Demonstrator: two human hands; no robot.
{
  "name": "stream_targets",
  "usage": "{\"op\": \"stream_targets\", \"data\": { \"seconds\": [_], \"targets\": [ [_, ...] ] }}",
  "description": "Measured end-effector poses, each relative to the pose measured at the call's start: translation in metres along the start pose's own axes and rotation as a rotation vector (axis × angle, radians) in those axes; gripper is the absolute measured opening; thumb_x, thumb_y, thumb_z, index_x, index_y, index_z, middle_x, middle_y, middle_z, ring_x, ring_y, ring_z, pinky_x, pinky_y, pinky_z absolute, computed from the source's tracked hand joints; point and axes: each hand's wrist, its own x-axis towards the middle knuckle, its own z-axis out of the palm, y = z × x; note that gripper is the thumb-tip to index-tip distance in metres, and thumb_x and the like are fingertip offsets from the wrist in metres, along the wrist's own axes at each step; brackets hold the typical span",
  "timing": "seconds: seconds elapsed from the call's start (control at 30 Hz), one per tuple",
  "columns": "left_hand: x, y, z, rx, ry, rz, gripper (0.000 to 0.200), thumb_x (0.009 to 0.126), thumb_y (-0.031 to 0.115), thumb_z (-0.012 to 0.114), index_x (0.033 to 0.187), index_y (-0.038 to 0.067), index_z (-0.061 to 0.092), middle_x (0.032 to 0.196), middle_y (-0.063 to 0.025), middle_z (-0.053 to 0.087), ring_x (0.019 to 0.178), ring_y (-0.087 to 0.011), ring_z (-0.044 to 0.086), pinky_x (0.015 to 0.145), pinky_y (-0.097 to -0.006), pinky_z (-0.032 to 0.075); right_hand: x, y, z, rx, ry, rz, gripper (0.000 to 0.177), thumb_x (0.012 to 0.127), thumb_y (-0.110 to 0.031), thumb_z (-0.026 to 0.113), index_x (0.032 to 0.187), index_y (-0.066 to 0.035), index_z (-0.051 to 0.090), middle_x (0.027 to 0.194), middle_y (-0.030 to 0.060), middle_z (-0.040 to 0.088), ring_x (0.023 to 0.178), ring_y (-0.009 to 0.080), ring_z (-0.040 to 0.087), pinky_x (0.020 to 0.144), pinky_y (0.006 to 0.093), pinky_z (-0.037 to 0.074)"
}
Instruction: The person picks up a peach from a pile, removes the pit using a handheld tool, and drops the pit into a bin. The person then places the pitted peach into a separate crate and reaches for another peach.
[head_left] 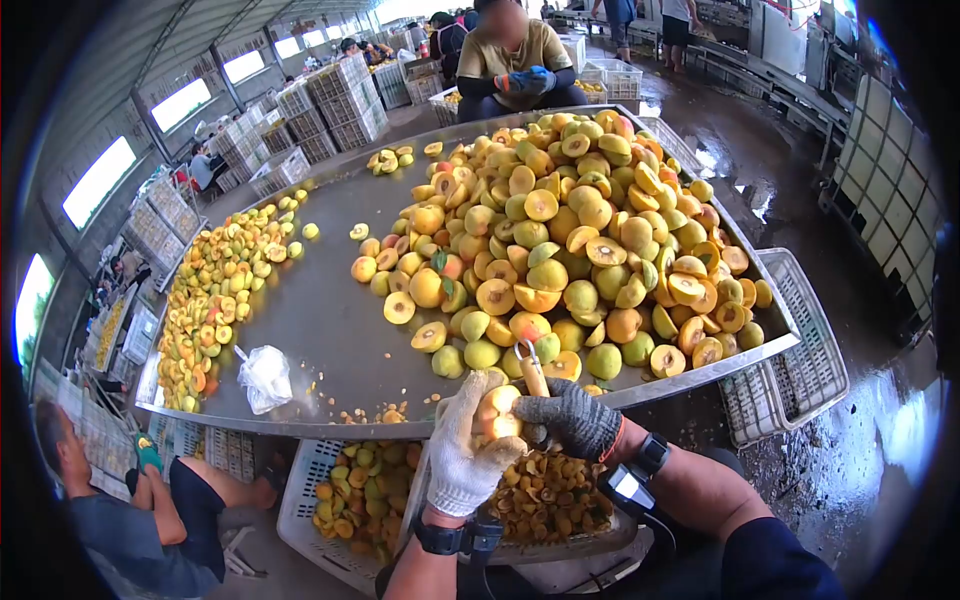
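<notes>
My left hand (462, 455), in a white glove, is closed around a cut yellow peach (499, 412) near the table's front edge. My right hand (575, 420), in a dark grey glove, grips a pitting tool (533, 374) with a wooden handle and a metal loop at its upper end. The right fingers are close against the peach, and the loop points away from it. Just beyond both hands rises a big heap of whole and halved peaches (540, 235) on the metal table (330, 285).
Smaller peach pieces (215, 305) lie at the table's left, near a white plastic bag (265, 380). Below the front edge are a crate of peaches (365, 490) and a container of scraps (550, 495). A white crate (785, 350) stands right. Co-workers sit opposite (515, 65) and left (150, 510).
</notes>
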Motion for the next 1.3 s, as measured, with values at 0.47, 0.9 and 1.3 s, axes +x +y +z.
{"op": "stream_targets", "data": {
  "seconds": [0.47, 0.9, 1.3],
  "targets": [
    [-0.012, -0.020, -0.017, -1.166, 0.297, -0.661, 0.065, 0.094, 0.058, 0.058, 0.145, 0.019, 0.047, 0.124, -0.0155, 0.063, 0.078, -0.0254, 0.065, 0.053, -0.0270, 0.041, -0.003, -0.014, 0.017, -0.279, 0.134, -0.225, 0.032, 0.106, -0.019, 0.051, 0.132, 0.000, 0.051, 0.093, 0.0079, 0.065, 0.073, 0.0129, 0.062, 0.067, 0.0276, 0.053],
    [-0.014, -0.031, -0.014, -1.094, 0.271, -0.549, 0.065, 0.097, 0.058, 0.056, 0.142, 0.011, 0.049, 0.114, -0.0121, 0.067, 0.077, -0.0175, 0.063, 0.063, -0.0273, 0.052, -0.003, 0.006, 0.027, -0.861, 0.102, -0.567, 0.038, 0.099, -0.019, 0.060, 0.130, 0.000, 0.051, 0.106, 0.0231, 0.066, 0.098, 0.0388, 0.066, 0.082, 0.0430, 0.054],
    [-0.011, -0.039, 0.009, -0.801, 0.313, -0.462, 0.053, 0.103, 0.041, 0.053, 0.136, -0.001, 0.052, 0.126, -0.0127, 0.061, 0.115, -0.0227, 0.061, 0.103, -0.0359, 0.046, -0.005, 0.014, 0.047, -0.931, 0.239, -0.585, 0.042, 0.099, -0.021, 0.059, 0.133, 0.002, 0.049, 0.101, 0.0239, 0.065, 0.092, 0.0412, 0.066, 0.076, 0.0460, 0.053]
  ]
}}
